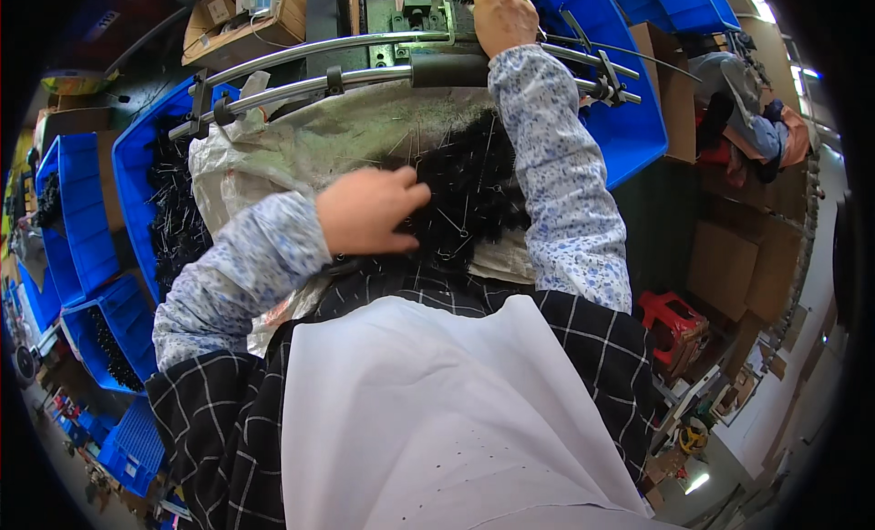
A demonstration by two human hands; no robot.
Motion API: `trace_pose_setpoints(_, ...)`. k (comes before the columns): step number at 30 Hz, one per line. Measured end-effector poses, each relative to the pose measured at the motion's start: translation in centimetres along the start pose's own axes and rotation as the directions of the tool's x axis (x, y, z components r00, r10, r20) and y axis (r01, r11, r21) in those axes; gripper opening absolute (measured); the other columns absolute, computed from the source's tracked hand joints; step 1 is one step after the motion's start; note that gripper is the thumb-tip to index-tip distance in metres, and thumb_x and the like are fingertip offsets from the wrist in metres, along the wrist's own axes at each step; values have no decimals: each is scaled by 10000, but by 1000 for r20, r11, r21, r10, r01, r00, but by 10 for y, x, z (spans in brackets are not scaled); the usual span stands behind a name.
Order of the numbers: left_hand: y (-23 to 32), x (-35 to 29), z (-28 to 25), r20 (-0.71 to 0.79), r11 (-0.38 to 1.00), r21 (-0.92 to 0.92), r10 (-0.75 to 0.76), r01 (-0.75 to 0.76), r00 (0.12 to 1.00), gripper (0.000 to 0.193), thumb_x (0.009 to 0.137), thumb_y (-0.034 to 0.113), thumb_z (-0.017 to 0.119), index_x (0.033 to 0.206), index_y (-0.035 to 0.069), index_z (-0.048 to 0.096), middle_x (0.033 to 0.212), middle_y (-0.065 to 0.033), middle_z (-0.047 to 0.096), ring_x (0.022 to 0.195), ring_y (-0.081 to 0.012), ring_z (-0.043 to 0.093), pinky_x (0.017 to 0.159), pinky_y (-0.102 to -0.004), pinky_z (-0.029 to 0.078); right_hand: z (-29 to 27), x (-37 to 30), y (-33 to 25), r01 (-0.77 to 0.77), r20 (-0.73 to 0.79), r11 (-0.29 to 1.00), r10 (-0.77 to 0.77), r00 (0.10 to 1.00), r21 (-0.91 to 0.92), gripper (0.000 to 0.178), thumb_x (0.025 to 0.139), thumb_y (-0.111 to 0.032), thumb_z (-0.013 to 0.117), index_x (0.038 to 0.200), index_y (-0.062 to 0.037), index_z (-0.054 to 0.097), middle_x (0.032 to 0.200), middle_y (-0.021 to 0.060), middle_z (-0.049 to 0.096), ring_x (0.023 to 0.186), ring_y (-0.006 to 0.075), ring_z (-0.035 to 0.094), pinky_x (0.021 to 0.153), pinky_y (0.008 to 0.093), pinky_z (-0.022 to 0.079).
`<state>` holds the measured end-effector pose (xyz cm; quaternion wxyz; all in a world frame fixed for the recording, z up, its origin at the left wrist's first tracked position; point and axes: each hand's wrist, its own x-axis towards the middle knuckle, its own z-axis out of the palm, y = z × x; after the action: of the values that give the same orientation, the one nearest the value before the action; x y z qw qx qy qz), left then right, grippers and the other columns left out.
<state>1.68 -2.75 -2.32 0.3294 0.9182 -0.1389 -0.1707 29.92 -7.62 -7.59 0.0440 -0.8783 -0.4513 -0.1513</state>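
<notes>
My left hand [369, 211] sits just left of centre, fingers [408, 198] pressed together and curled down into the heap of black wire pieces [474, 197] at about 3 o'clock from the palm. Fingertips touch the heap's left edge; whether they pinch a single piece I cannot tell, since they are buried in the tangle.

My right hand [499, 18] is at 12 o'clock, near the top edge, fingers folded over something at the metal machine block [415, 10]. What is under the palm is hidden, so the grip cannot be read.

The heap lies on a grey woven sack [319, 133] spread in front of me, between my two sleeves. Single pieces in the heap are too fine and tangled to make out.

Two curved metal rails [301, 70] cross from 10 to 2 o'clock, between the heap and the machine block; my right forearm passes over them.

Around: a blue bin [137, 165] with more black pieces at 9 o'clock, a blue bin [629, 120] at 2 o'clock, a cardboard box [246, 24] at 11 o'clock, a red stool [674, 320] at 4 o'clock. My white apron [437, 421] fills the lower frame and hides my lap.
</notes>
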Motion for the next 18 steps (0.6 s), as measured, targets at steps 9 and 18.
trace_pose_setpoints(9, 14, -5, 33, 69, 962, 268, 41, -58, 997, 342, 733, 262, 691, 977, 48, 583, 848, -99, 552, 772, -243, 614, 706, -351, 479, 16, 18, -8, 93, -9, 985, -95, 995, -146, 151, 846, -170, 499, 848, -154, 649, 856, 33, 651, 838, 212, 639, 707, 390, 504)
trace_pose_setpoints(18, 10, -7, 32, -71, 955, 296, -10, 31, 997, 183, 751, 107, 602, 913, 36, 555, 822, -87, 536, 718, -241, 615, 659, -363, 485, 14, 21, -10, 118, -41, 985, -124, 991, -126, 145, 839, -174, 512, 841, -144, 654, 845, 49, 653, 807, 216, 639, 682, 381, 506)
